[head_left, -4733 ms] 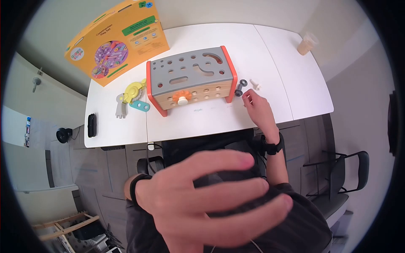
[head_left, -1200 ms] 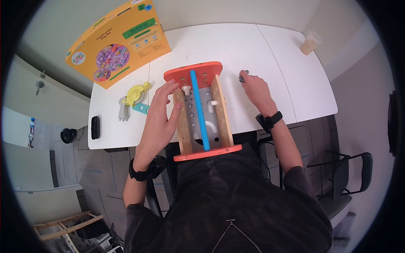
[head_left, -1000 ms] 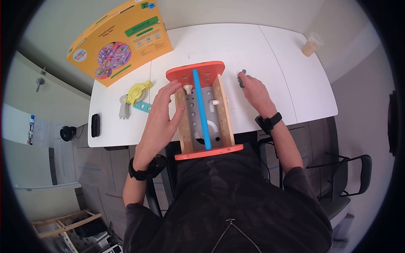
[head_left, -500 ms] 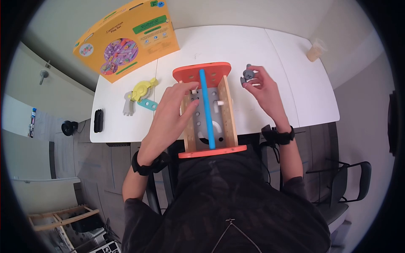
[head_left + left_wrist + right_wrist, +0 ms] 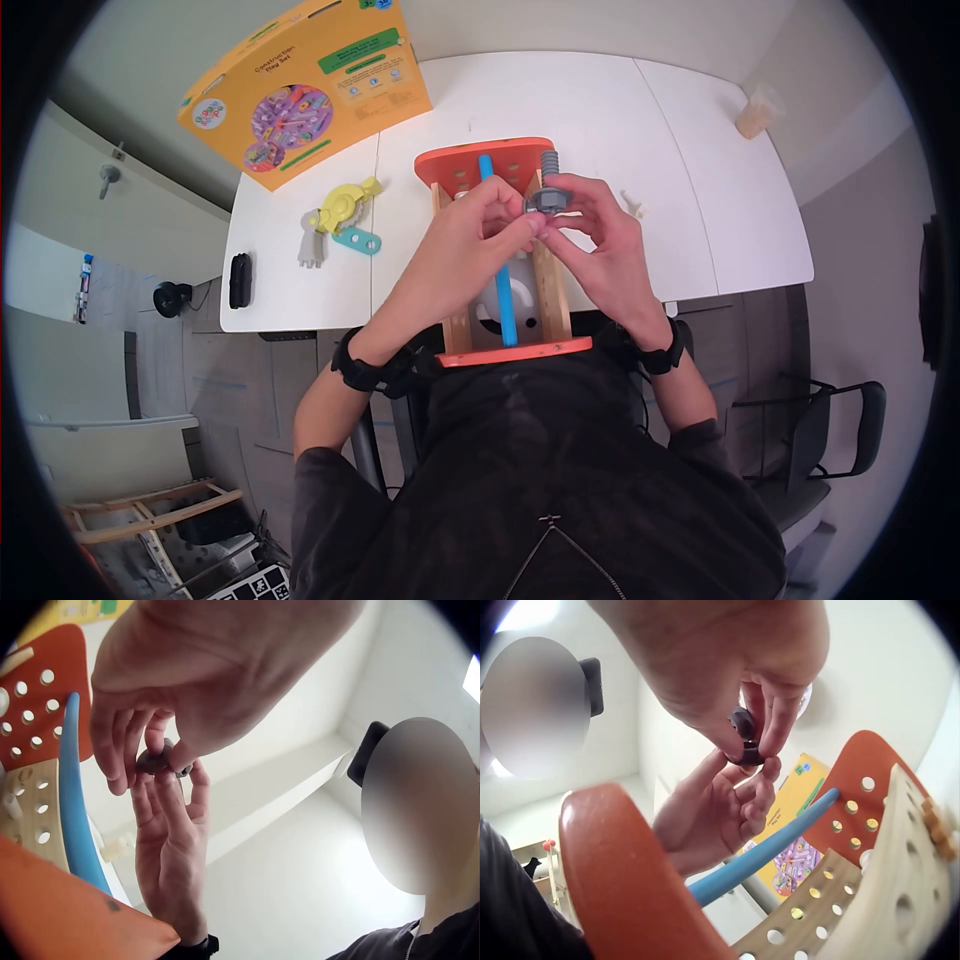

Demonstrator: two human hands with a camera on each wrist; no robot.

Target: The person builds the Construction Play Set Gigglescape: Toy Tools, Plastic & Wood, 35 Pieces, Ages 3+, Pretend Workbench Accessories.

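blue bar (image 5: 507, 300) splits toy bench's (image 5: 515, 354) open top, gaps b/w it & wood sides (image 5: 550, 295); passable strip r. of bench, before white peg (image 5: 634, 205).

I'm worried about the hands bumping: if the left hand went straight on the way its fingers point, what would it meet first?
Most likely the grey bolt held by the right hand, just ahead of the left hand, though depth is unclear and a fingertip could come first.

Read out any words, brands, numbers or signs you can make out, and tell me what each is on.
"Construction Play Set": on the orange cardboard box.
Too small or blurred to read: its round white logo, green panels and fine print.
Too unclear to quote: its green and blue badges at the top.
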